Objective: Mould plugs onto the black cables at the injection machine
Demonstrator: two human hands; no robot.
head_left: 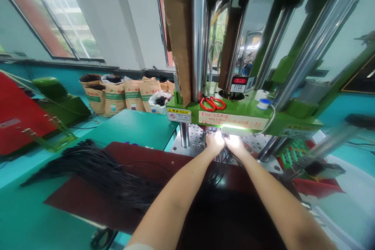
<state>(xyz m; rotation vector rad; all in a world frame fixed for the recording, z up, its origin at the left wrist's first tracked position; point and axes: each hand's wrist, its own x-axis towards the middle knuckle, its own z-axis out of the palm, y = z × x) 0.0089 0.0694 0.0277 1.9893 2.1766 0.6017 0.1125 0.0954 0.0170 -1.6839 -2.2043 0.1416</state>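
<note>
Under the glare of a lamp, my left hand [215,142] and my right hand [234,146] are close together beneath the front beam of a green press [295,119]. Both look closed, with curled fingers, but the bright light washes out the fingertips and whatever they grip. Several thin black cables [218,170] hang towards me from just below the hands, between my forearms. Around the hands lies the press's perforated metal plate [191,140]. On the left, a large bundle of black cables [102,172] is spread over a dark red board [146,164].
Red-handled scissors [213,103] and a blue-and-white spool [264,104] rest on the press's beam. Steel columns [199,39] rise around the work area. Several paper sacks [134,93] stand behind the green table [140,127]. A green button panel [294,152] is at right.
</note>
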